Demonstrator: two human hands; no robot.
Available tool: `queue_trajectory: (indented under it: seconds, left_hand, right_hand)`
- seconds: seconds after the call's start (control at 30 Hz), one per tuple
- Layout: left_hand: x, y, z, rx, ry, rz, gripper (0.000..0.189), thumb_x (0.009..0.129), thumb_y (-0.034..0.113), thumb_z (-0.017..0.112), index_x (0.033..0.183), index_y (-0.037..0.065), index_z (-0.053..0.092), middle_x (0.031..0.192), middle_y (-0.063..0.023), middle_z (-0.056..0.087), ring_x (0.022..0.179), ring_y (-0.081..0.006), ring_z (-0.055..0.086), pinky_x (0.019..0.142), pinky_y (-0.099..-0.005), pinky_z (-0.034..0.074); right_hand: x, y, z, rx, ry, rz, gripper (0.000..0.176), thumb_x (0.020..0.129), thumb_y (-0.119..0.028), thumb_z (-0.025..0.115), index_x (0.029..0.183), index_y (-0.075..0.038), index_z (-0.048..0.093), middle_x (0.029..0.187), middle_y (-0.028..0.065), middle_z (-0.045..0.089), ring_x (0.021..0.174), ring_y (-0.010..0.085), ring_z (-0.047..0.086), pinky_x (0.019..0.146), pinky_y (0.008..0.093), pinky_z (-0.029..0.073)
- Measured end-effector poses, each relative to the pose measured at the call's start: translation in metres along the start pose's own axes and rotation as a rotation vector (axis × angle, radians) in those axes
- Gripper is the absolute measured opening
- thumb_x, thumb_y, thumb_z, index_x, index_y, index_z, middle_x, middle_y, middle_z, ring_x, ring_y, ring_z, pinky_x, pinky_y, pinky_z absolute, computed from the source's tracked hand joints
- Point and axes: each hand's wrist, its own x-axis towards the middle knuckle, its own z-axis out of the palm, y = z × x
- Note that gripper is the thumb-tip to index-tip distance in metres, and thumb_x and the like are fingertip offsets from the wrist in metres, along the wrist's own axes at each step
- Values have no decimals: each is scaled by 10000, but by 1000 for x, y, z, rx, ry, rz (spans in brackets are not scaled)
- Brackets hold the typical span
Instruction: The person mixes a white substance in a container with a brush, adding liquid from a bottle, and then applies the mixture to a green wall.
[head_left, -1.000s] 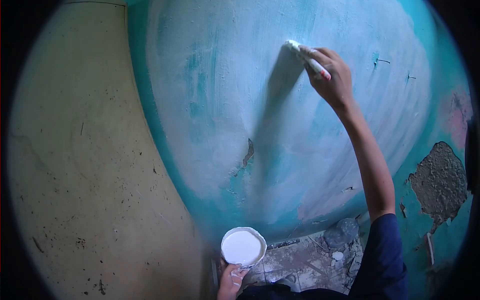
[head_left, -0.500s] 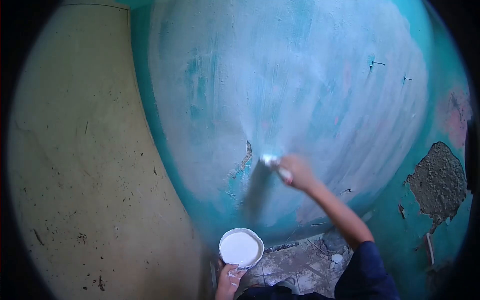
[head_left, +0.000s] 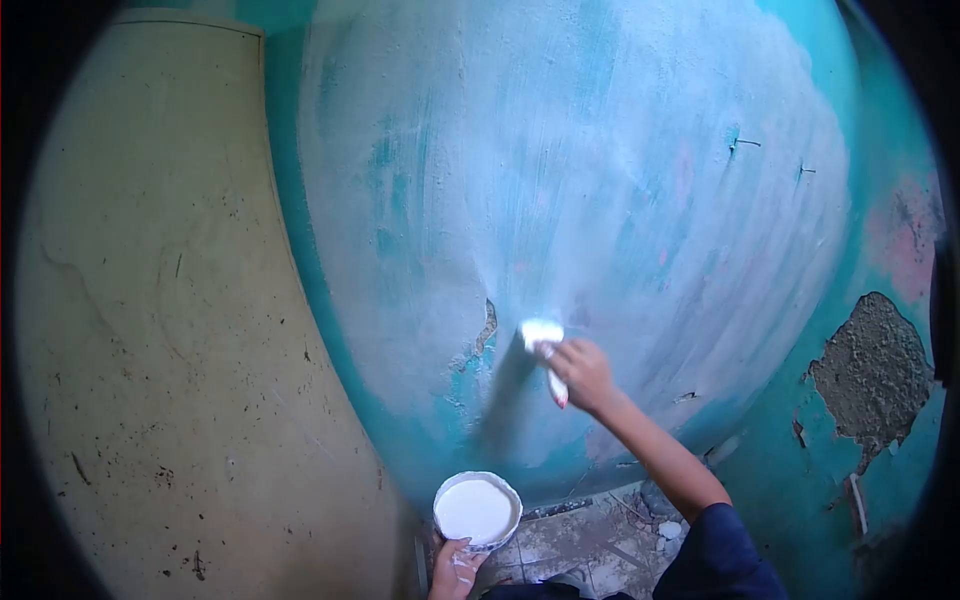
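My right hand [head_left: 583, 376] is closed round the handle of a paintbrush [head_left: 557, 388]. White-coated bristles press against a turquoise wall [head_left: 600, 270] that carries streaky white paint. Low in the view, my left hand [head_left: 457, 566], smeared with white, grips the lower side of a round tub [head_left: 520, 515]. White paint [head_left: 474, 510] fills much of the tub. Just left of the brush, a chipped patch [head_left: 486, 325] breaks the wall surface.
A beige, stained board [head_left: 190, 300] stands along the left. Two nails [head_left: 747, 143] stick out of the wall at upper right. Bare plaster [head_left: 872, 365] shows on the right wall. Debris [head_left: 668, 530] lies on the dirty tiled floor [head_left: 540, 545].
The brush has swung to a more upright handle position, with its bristles a little lower on the wall. The tub sits slightly lower and further left as the view shifts.
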Motion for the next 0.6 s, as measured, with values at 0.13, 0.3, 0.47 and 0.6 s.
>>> queue_trajectory:
  seconds: [0.13, 0.3, 0.47, 0.6]
  left_hand:
    - [-23, 15, 38, 43, 47, 55, 576, 781, 23, 566, 1314, 175, 411, 1265, -135, 526, 1169, -367, 549, 947, -562, 479]
    - [-14, 12, 26, -74, 29, -90, 194, 880, 72, 568, 1036, -40, 596, 939, -145, 612, 930, -262, 610, 897, -448, 530]
    - [-26, 2, 52, -70, 193, 25, 226, 882, 66, 555, 1071, -57, 574, 941, -162, 599, 925, -283, 604, 938, -481, 515]
    - [-15, -9, 32, -47, 43, 66, 259, 893, 69, 522, 1102, -80, 555, 991, -186, 597, 963, -317, 597, 980, -497, 488]
  right_hand:
    - [12, 29, -12, 210, -86, 37, 282, 726, -139, 658, 1006, -132, 692, 887, 73, 657, 792, 265, 619, 678, 399, 487]
    - [151, 108, -105, 21, 297, -22, 212, 747, -136, 645, 951, -154, 700, 853, 105, 631, 811, 317, 618, 684, 413, 505]
    - [224, 132, -149, -206, 367, 102, 301, 759, -150, 689, 1060, -132, 693, 967, 55, 670, 878, 266, 629, 731, 358, 524]
    - [135, 101, -83, -261, 266, -96, 471, 668, -124, 685, 1136, -151, 646, 893, 62, 632, 803, 245, 607, 650, 371, 491]
